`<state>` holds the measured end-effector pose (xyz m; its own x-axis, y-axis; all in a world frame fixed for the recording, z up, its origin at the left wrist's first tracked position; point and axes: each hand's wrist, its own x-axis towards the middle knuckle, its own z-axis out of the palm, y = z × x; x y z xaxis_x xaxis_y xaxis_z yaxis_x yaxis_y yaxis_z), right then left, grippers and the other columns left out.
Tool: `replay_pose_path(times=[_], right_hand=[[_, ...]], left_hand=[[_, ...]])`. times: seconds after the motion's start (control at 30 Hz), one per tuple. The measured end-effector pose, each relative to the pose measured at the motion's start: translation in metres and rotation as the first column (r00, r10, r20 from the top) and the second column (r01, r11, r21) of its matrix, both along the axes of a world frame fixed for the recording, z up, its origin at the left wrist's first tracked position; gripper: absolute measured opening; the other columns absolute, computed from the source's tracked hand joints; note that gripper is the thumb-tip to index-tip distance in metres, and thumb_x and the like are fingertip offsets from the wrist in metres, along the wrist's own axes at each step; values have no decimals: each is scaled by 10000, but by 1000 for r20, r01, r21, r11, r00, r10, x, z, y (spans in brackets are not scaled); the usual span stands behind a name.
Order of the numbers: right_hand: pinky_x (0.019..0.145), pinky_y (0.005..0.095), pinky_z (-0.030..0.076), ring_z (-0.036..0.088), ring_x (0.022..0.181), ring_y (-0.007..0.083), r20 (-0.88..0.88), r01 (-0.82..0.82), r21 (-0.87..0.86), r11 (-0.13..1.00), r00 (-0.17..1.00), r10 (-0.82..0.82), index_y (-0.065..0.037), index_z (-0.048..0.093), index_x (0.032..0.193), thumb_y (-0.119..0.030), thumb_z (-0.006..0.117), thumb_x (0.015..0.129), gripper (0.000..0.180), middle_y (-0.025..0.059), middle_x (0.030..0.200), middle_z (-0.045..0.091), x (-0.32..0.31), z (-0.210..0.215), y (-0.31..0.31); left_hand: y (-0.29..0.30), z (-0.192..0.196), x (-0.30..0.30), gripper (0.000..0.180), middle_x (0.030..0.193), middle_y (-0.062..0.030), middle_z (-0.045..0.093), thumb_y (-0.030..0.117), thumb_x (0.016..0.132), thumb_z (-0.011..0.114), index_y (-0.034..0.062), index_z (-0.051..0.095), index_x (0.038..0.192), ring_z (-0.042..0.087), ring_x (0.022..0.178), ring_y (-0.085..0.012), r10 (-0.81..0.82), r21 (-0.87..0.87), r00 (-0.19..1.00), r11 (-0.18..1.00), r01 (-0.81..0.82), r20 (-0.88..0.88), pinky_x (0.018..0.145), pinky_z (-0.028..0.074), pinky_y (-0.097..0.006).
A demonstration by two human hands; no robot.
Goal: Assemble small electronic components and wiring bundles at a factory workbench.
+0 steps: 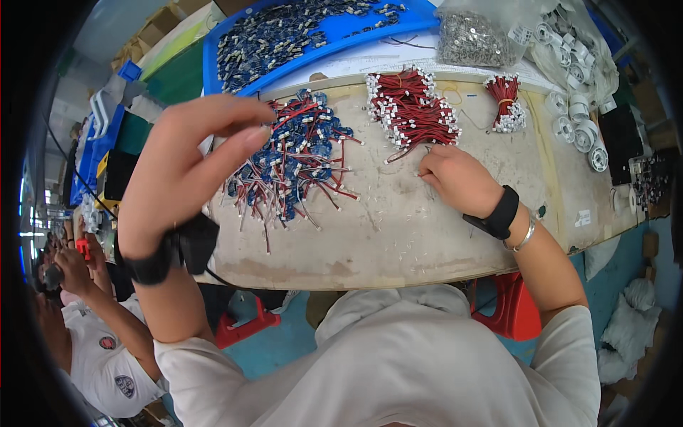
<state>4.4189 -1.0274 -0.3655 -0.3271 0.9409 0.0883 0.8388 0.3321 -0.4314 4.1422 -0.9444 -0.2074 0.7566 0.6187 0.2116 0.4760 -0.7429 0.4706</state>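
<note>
My left hand (192, 160) is raised over the left edge of a heap of small blue circuit boards with red, black and white wires (288, 156). Its thumb and curled fingers are apart, and nothing shows between them. At the lower right edge of a pile of red-and-black cables with white plugs (420, 114), my right hand (455, 178) is closed with the fingertips pinched together. One cable runs close to those fingertips, but what they hold is too small to make out. Black bands circle both wrists.
A blue tray (211, 60) of circuit boards lies at the back. Right of it are a clear bag of small metal parts (473, 39), a tied cable bundle (505, 103) and white round parts (585, 135). Tiny bits litter the worktable (320, 249). Another person (107, 341) works at left.
</note>
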Motion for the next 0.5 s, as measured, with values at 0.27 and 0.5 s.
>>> replay_pose_path(times=[0.27, 0.5], right_hand=[[554, 372, 449, 555, 650, 289, 103, -72, 40, 997, 992, 67, -20, 495, 893, -26, 486, 700, 194, 129, 690, 540, -26, 16, 11], [523, 313, 463, 563, 607, 215, 303, -75, 145, 987, 953, 28, -53, 539, 919, -46, 504, 668, 253, 67, 702, 540, -39, 18, -3]], left_hand=[[42, -42, 46, 279, 843, -156, 586, 152, 755, 590, -2, 552, 985, 581, 714, -269, -283, 8, 921, 955, 296, -268, 643, 454, -332], [26, -49, 24, 329, 876, -157, 580, 163, 741, 601, 7, 533, 1023, 564, 788, -297, -299, -138, 903, 953, 268, -308, 687, 444, -347]])
